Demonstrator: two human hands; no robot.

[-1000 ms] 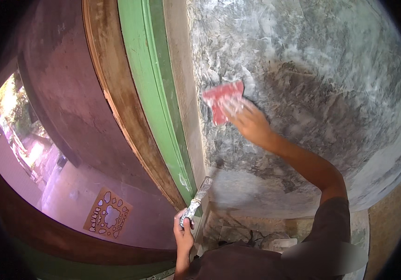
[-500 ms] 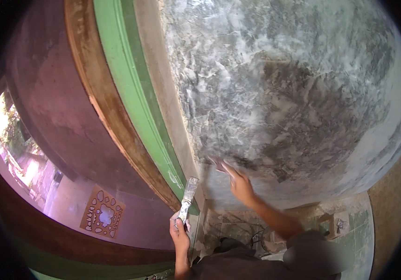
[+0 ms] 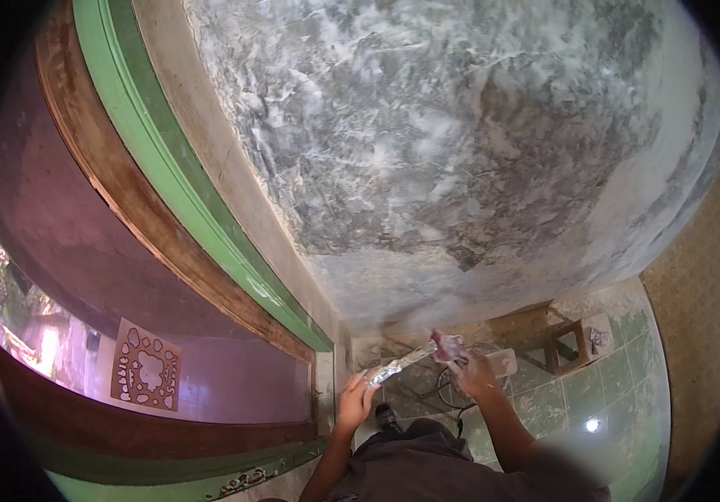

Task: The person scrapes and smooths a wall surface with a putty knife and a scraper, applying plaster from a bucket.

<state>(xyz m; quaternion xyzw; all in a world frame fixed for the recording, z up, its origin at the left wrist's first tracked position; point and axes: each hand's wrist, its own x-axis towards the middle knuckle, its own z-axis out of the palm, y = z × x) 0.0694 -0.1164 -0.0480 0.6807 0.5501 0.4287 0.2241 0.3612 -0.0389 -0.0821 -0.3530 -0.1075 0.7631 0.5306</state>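
The left hand [image 3: 355,402] is closed around the handle of a putty knife [image 3: 387,371], whose blade points up and away toward the right hand [image 3: 477,375]. That right hand grips a red plastic scraper [image 3: 446,346] with its fingers curled over it. The scraper meets the blade's far end in this view, though blur hides whether they touch. Pale smears coat the knife from handle to blade, and whitish filler clouds the scraper's red face. The right fingers are smeared by motion and hard to separate.

Well to the left of the left hand, a brown cut-out panel [image 3: 136,358] carries letter-shaped openings around a larger figure. Beyond both hands rises a wall [image 3: 410,167] patched grey and white. Right of the right hand, a wooden frame [image 3: 565,347] stands on green floor tiles [image 3: 578,402]; the upper right arm dissolves into a blurred patch.
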